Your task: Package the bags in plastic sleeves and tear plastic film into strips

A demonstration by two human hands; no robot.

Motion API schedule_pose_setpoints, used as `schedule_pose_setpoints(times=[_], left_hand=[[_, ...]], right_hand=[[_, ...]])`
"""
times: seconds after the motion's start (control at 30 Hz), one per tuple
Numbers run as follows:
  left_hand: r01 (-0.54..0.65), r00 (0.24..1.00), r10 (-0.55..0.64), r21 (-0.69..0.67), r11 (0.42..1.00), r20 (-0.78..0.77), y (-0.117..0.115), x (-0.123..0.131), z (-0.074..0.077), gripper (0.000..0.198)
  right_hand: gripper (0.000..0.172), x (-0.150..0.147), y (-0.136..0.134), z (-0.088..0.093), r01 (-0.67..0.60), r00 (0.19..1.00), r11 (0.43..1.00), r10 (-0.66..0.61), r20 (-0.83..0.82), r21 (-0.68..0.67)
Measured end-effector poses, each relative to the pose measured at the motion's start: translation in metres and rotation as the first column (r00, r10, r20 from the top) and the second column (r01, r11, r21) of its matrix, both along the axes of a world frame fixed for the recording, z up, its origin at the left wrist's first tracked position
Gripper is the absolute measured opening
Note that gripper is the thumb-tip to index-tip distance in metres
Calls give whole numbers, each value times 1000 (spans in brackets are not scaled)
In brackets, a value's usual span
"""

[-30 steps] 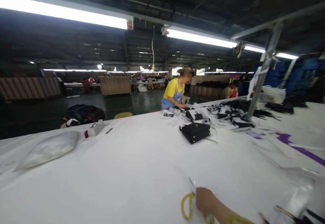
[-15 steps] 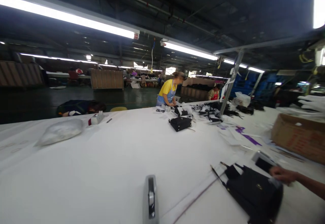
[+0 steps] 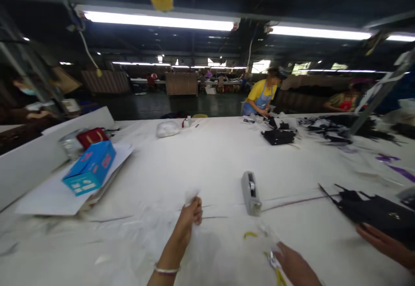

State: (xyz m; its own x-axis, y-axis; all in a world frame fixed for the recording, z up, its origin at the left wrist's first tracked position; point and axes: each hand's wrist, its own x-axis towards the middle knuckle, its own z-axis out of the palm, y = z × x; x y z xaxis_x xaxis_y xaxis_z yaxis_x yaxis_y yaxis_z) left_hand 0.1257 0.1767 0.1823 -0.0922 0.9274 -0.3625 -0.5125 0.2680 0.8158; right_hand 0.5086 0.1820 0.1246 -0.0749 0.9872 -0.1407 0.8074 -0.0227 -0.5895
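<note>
My left hand (image 3: 191,214), with a bangle at the wrist, is closed around thin clear plastic (image 3: 192,194) that pokes out above the fist. More crumpled clear plastic film (image 3: 142,225) spreads over the table to its left. My right hand (image 3: 296,264) is at the bottom, blurred, its fingertips pinched on a piece of clear plastic (image 3: 269,233). Right beside those fingers is a metal hand tool with yellow handles (image 3: 275,264); its exact kind is unclear. A grey tape dispenser (image 3: 251,195) stands just beyond, between my hands.
At the right, another person's hand (image 3: 384,240) rests by a black bag (image 3: 376,212). On the left, a blue box (image 3: 90,167) sits on white board sheets (image 3: 42,199). Another black bag (image 3: 279,136) lies farther back, before a person in yellow (image 3: 259,93). A slanted metal post (image 3: 372,100) rises at right.
The view has swung left, so the tape dispenser and black bags appear farther right. Both my hands have come into view with clear plastic. The other person's hand is lower on the nearer bag.
</note>
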Motion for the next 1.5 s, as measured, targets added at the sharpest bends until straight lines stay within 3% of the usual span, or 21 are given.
schedule_pose_setpoints(times=[0.03,0.07,0.17,0.23,0.33,0.4,0.5,0.57,0.7,0.87,0.97,1.03,1.23,1.33,1.4,1.47,1.5], left_hand=[[21,998,-23,27,999,57,-10,-5,7,54],[42,993,-48,57,998,112,-20,-9,15,54],[87,962,-120,142,986,244,-45,-17,41,50],[91,938,-149,192,977,314,-58,-19,57,48],[64,902,-163,249,966,400,-71,-23,75,49],[27,881,-150,270,963,449,-78,-23,80,47],[-82,838,-37,193,978,544,-90,-17,78,39],[-138,803,32,132,982,595,-98,-12,74,35],[-141,729,-28,190,972,684,-110,-6,74,25],[-210,857,-22,388,898,515,-109,-16,91,27],[-113,850,-162,474,873,501,-107,-23,101,27],[-84,822,-216,487,869,527,-108,-25,106,29],[-13,843,-247,476,879,479,-117,-18,116,26],[68,890,-249,428,901,383,-121,-13,119,23],[159,943,-245,343,926,224,-123,-9,119,27],[206,971,-230,262,943,66,-125,-5,119,28],[219,974,-226,236,947,1,-125,-2,120,27]], right_hand=[[31,-41,-10,8,-7,1000,1000,7,-23,-11],[36,-78,-17,21,-37,994,993,25,-107,-113],[43,-161,-28,87,-47,938,957,-56,-341,-287],[40,-197,-37,140,-166,863,968,50,-502,-188],[44,-238,-59,208,-283,797,951,163,-581,-121],[45,-259,-72,238,-296,770,955,216,-600,-37],[49,-279,-75,260,-259,790,962,263,-554,88],[53,-282,-66,262,-246,850,954,297,-435,172],[36,-274,-50,247,-296,927,868,362,-100,399],[24,-257,-65,212,-465,885,818,423,193,339],[28,-249,-77,194,-530,838,778,422,346,336],[34,-246,-83,185,-522,834,793,396,385,314],[47,-232,-104,163,-473,860,854,394,325,217],[42,-218,-114,159,-466,876,878,443,188,104],[43,-207,-116,166,-481,877,875,481,25,51],[64,-200,-116,184,-451,878,889,458,-140,80],[66,-198,-116,196,-414,880,902,431,-198,122]])
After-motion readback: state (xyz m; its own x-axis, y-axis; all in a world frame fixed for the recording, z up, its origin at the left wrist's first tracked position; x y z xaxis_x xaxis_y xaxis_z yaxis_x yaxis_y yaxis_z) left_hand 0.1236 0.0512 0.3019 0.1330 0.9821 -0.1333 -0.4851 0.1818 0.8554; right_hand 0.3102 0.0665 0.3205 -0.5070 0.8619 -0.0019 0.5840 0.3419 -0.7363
